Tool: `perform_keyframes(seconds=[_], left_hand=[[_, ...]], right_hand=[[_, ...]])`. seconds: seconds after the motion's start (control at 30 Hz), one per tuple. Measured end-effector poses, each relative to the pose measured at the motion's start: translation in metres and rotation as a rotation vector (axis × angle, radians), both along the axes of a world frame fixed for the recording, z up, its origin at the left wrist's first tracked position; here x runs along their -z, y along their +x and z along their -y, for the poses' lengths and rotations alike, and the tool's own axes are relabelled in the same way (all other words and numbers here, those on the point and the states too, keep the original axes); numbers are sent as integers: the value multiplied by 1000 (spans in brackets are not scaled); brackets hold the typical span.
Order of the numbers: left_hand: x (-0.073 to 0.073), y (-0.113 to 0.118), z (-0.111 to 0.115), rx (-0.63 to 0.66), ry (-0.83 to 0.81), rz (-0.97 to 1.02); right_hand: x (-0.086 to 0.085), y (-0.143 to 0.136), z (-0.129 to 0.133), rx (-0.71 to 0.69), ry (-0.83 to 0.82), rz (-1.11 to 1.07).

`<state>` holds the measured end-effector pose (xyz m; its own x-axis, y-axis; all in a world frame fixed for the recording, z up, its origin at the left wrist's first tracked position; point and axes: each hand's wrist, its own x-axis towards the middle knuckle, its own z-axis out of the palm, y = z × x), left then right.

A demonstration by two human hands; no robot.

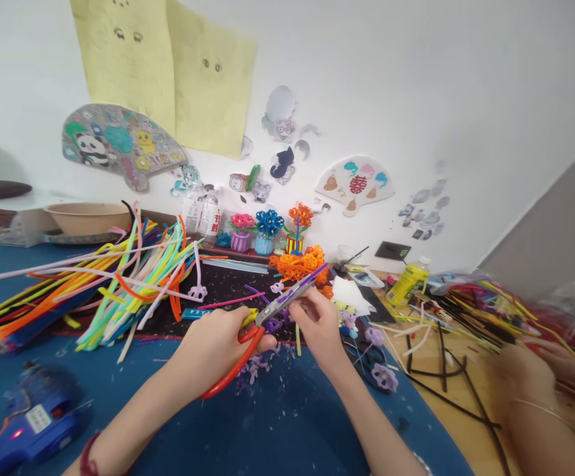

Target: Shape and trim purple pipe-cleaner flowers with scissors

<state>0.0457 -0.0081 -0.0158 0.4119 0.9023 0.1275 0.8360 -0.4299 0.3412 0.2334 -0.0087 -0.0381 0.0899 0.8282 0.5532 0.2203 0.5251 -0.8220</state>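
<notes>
My left hand [212, 347] is wrapped round the red-orange handles of a pair of scissors [272, 308]. Their blades point up and right, toward my right hand [319, 324]. Thumb and fingers of that hand pinch a purple pipe cleaner [319, 272], which runs along the blades; whether the blades touch it I cannot tell. Small purple pipe-cleaner loops [273, 323] show between my hands. Beyond them lies a heap of orange pipe-cleaner flowers [297, 266]. Light purple flowers [384, 377] on stems sit right of my right hand.
A big bundle of coloured pipe cleaners [138, 277] lies at left. A blue glue gun [34, 423] with a red light is front left. Small flower pots [264, 245] line the wall. A yellow bottle [409, 280] and another person's hands [530, 370] are at right.
</notes>
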Motion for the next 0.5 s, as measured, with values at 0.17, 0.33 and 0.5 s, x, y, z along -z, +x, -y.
perform_keyframes(seconds=[0.17,0.33,0.5], left_hand=[[0,1,-2,0,-15,0],[-2,1,-3,-6,-26,5],[-5,1,-3,-20,-21,6]], right_hand=[[0,0,0,-12,6,9],[1,1,1,0,0,38],[-1,4,0,19,9,79]])
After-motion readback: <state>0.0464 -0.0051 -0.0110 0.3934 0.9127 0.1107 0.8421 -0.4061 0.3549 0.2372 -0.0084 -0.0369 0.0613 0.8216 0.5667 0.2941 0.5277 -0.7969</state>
